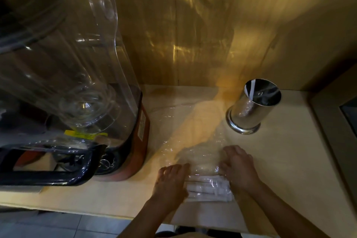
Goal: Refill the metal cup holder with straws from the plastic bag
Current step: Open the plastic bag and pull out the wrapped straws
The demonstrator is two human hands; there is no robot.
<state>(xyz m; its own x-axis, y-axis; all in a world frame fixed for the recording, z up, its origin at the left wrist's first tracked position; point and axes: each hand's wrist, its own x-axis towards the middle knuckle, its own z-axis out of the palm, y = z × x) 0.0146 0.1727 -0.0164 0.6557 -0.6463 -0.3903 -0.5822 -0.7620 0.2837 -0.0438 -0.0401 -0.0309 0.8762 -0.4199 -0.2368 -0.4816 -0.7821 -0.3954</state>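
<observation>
A clear plastic bag (193, 131) lies flat on the pale counter, with a bundle of white wrapped straws (208, 189) at its near end. My left hand (170, 183) rests palm down on the bag's left side, touching the bundle. Across the bundle, my right hand (238, 168) presses on the bag's right side with fingers spread. Neither hand visibly grips the film. The shiny metal cup holder (251, 110) stands upright at the back right, apart from the bag, with one white straw leaning inside.
A large blender with a clear sound cover (67, 63) and a red base (141, 131) fills the left side, close to the bag. A wooden wall (193, 35) closes the back. The counter's front edge (77, 210) runs near me. A dark panel (349, 114) sits at far right.
</observation>
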